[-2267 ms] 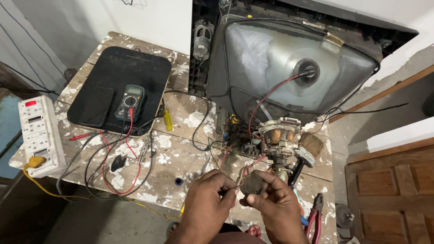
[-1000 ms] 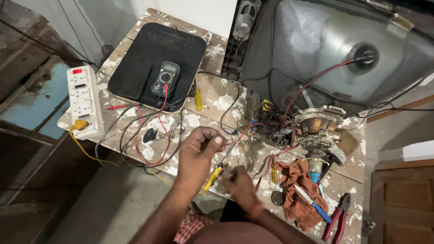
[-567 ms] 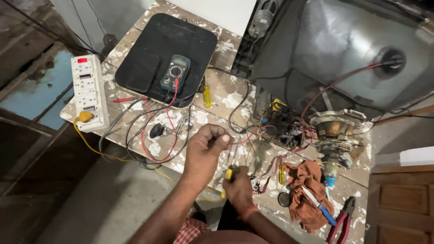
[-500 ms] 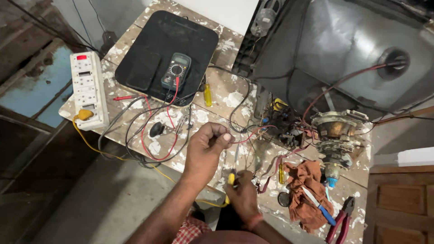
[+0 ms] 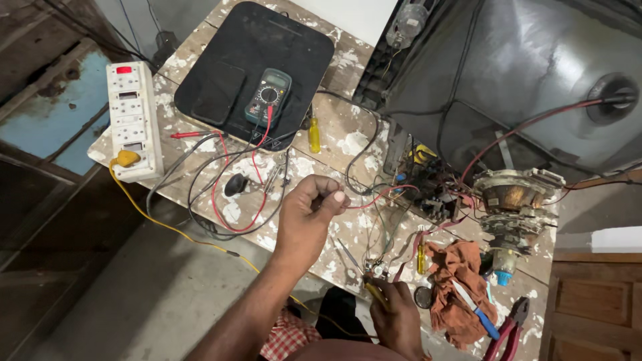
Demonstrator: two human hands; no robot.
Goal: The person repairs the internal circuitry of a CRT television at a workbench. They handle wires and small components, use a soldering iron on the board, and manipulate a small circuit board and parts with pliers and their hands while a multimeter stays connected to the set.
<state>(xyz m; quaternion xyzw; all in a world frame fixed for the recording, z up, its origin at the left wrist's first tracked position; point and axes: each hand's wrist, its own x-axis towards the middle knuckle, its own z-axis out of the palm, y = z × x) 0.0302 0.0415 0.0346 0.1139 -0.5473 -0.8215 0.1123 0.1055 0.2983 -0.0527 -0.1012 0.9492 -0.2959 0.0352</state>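
Note:
My left hand [image 5: 306, 215] is over the paint-splashed table [image 5: 348, 144], its fingers pinched on a thin red wire [image 5: 384, 194] that runs to the circuit board [image 5: 431, 190] beneath the big grey picture tube [image 5: 528, 73]. My right hand [image 5: 396, 314] is at the table's near edge, closed on a yellow-handled tool [image 5: 374, 289] whose tip sits at a small component [image 5: 376, 271] with several wires.
A multimeter [image 5: 267, 95] lies on a black panel [image 5: 247, 60] with red and black leads trailing. A white power strip [image 5: 134, 120] sits at left. A yellow screwdriver [image 5: 313, 134], an orange rag [image 5: 458, 281], a blue-handled knife [image 5: 476, 311] and red pliers [image 5: 506, 327] lie about.
The view has swung left and down. My hands have let go of the dark part they held together; the left now pinches the red wire and the right has dropped to the table edge with a yellow tool.

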